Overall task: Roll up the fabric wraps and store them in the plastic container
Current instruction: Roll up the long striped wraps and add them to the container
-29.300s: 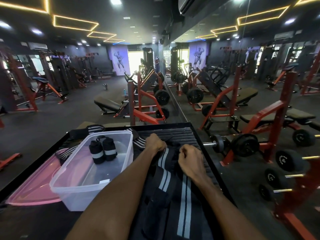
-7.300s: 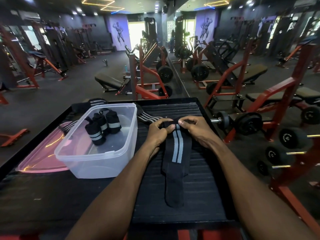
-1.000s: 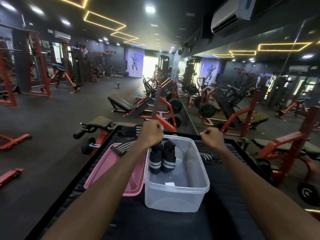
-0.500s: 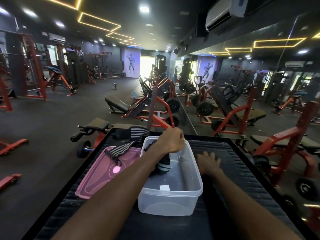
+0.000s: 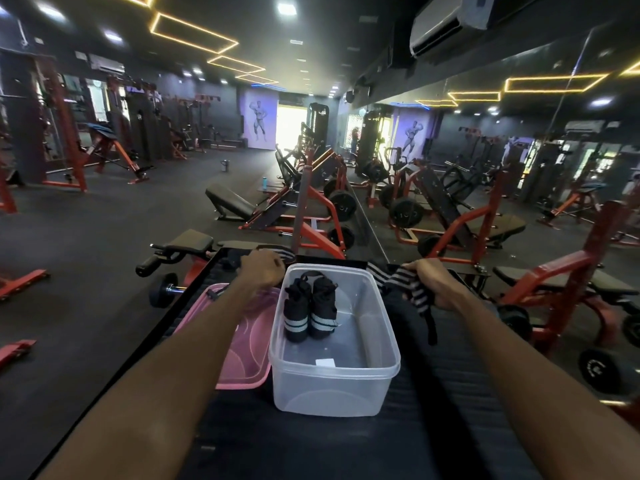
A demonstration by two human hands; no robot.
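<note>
A clear plastic container (image 5: 332, 389) stands on the black ribbed platform (image 5: 446, 393). Rolled black wraps with pale stripes (image 5: 310, 313) stand inside it at the far end. My right hand (image 5: 434, 284) is to the right of the container, shut on an unrolled black and white striped wrap (image 5: 410, 292) whose tail hangs down. My left hand (image 5: 261, 268) is at the far left corner of the container, fingers closed on another striped wrap (image 5: 285, 255) lying at the platform's far edge.
A pink lid (image 5: 244, 341) lies flat against the container's left side. A dumbbell (image 5: 162, 289) and a padded bench (image 5: 183, 244) sit off the platform's left edge. Red weight machines (image 5: 554, 282) stand to the right, beside a mirror wall.
My left hand has left the container and moved back left to the wrap at the far edge. My right hand has lifted off the platform and now grips a striped wrap.
</note>
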